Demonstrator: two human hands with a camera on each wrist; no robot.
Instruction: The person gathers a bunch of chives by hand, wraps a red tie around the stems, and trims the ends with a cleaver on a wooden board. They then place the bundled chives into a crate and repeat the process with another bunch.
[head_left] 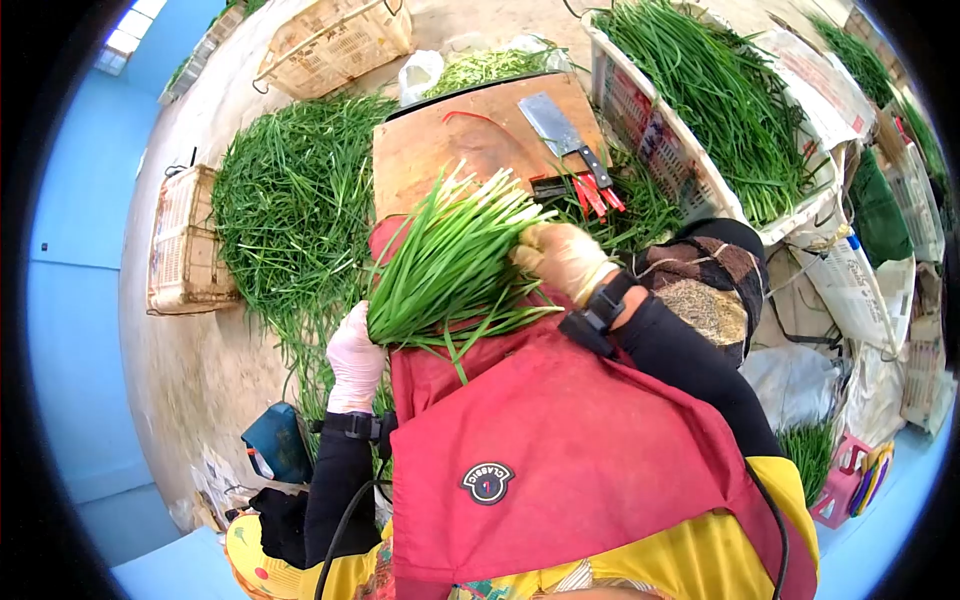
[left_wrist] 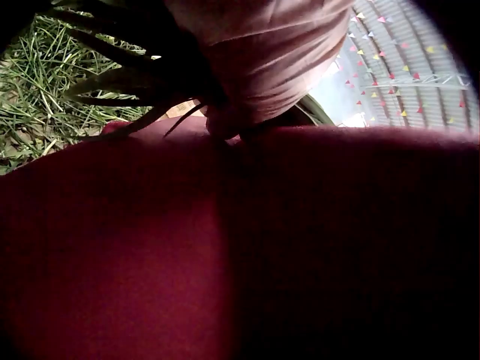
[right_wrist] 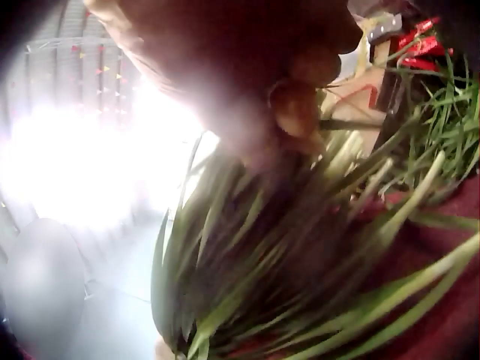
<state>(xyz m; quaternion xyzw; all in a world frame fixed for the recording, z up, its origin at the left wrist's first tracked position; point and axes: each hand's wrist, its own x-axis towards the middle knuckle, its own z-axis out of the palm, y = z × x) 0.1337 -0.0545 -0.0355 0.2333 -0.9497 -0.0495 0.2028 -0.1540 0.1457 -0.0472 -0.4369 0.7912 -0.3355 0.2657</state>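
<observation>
A bunch of garlic chives (head_left: 445, 270) lies across my lap over the red apron (head_left: 600, 440), its pale stem ends pointing up toward the wooden board (head_left: 450, 135). My gloved left hand (head_left: 355, 360) holds the leafy end from the left, its fingers mostly hidden by leaves. From the right, my gloved right hand (head_left: 565, 262) grips the bunch near the pale ends. In the right wrist view, the curled fingers of that hand sit over the chives (right_wrist: 240, 255). A cleaver (head_left: 552, 125) rests on the board, with red ties (head_left: 598, 195) beside its handle.
A large heap of loose chives (head_left: 295, 200) covers the floor to the left, beside a plastic crate (head_left: 190, 240). At the right stands a white crate (head_left: 665, 130) full of chives. Another crate (head_left: 335, 45) and a bag of trimmings (head_left: 485, 70) are beyond the board.
</observation>
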